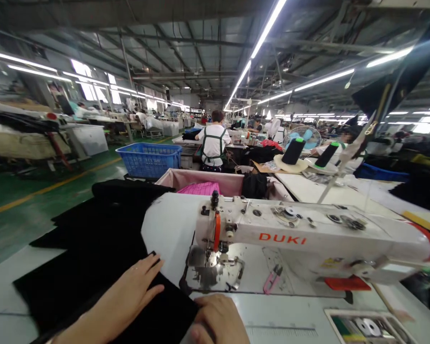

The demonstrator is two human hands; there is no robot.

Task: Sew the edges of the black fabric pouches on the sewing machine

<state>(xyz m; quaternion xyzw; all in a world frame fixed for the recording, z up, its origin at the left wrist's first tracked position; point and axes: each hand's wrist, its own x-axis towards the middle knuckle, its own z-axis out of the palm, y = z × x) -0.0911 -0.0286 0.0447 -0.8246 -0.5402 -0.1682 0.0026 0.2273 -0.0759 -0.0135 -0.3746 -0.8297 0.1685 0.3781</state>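
Black fabric [93,248] lies spread over the left of the white sewing table [172,224]. My left hand [132,291] rests flat on it with fingers stretched toward the needle area, open. At the bottom edge my right hand [218,317] is curled, fingers bent down on the fabric's edge. The white DUKI sewing machine [308,234] stands just beyond both hands, its presser foot [224,260] over the metal plate. Pink thread snips [272,279] lie under the machine arm.
A blue basket [149,159] and a pink-lined bin [200,184] stand beyond the table. Black thread cones [294,150] rise at the right. A person in a green apron [213,143] sits with their back to me. A tray of bobbins [369,327] sits bottom right.
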